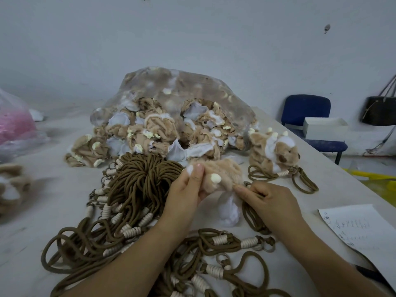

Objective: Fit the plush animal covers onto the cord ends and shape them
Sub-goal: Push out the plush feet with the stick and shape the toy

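In the centre of the frame, my left hand [186, 191] curls round the tan plush cover [222, 173], thumb pressed against its top edge. My right hand [271, 200], fingers curled, pinches the cover's lower right edge, with a brown cord [250, 213] running beneath it. The white lining [228, 209] hangs down onto the desk [64, 189].

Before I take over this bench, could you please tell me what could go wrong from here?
White lining hangs out below the cover gripped by the left hand and right hand; it may bunch or stay exposed. The cords lie tangled nearby, so pulling one could snag others.
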`<state>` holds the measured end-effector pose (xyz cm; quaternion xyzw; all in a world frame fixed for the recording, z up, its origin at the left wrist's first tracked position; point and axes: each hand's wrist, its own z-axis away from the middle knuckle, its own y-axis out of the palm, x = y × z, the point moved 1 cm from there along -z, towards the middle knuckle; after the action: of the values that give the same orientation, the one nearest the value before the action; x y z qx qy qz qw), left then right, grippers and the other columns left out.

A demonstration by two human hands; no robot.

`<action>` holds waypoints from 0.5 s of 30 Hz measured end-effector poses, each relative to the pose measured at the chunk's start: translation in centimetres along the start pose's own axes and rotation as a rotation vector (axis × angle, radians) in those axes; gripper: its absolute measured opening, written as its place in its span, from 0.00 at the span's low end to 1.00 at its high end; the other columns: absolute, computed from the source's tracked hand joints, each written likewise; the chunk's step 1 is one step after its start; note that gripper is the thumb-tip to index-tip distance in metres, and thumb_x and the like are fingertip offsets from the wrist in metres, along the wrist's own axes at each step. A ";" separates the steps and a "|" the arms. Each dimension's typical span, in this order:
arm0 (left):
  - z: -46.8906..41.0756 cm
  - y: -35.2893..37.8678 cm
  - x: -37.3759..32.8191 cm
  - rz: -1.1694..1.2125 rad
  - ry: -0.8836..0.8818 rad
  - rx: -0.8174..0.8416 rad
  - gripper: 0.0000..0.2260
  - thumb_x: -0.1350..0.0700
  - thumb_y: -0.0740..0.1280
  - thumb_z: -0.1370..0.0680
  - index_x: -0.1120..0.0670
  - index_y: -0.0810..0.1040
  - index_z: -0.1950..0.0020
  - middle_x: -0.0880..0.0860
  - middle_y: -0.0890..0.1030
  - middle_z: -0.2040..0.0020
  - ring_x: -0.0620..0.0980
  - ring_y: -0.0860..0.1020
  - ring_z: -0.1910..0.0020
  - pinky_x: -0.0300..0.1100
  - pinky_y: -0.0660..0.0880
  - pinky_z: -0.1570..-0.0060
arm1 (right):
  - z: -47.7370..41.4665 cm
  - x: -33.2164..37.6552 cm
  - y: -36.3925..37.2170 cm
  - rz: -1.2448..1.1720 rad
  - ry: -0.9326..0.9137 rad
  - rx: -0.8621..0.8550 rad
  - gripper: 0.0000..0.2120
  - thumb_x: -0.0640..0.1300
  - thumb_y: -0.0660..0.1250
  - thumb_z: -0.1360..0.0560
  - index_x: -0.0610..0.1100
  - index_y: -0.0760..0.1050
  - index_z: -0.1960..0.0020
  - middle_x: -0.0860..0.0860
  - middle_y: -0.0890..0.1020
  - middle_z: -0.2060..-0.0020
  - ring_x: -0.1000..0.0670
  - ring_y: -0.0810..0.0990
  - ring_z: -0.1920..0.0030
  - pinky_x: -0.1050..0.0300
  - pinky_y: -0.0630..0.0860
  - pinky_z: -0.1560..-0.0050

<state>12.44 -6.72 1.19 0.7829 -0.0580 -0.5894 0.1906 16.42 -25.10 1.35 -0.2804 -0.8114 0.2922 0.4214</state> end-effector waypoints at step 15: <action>0.0 -0.6 -0.9 -0.150 -0.027 0.188 0.18 0.47 0.61 0.25 0.57 0.82 0.46 0.55 0.85 0.51 0.51 0.83 0.49 0.40 0.80 0.52 | -0.9 -1.2 -2.1 0.145 -0.240 -0.044 0.33 0.71 0.57 0.30 0.43 0.67 0.75 0.51 0.69 0.80 0.53 0.68 0.77 0.55 0.66 0.74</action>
<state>12.07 -5.86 1.75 0.7914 -0.0570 -0.6045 0.0708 17.33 -27.10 2.68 -0.3107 -0.8398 0.3355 0.2926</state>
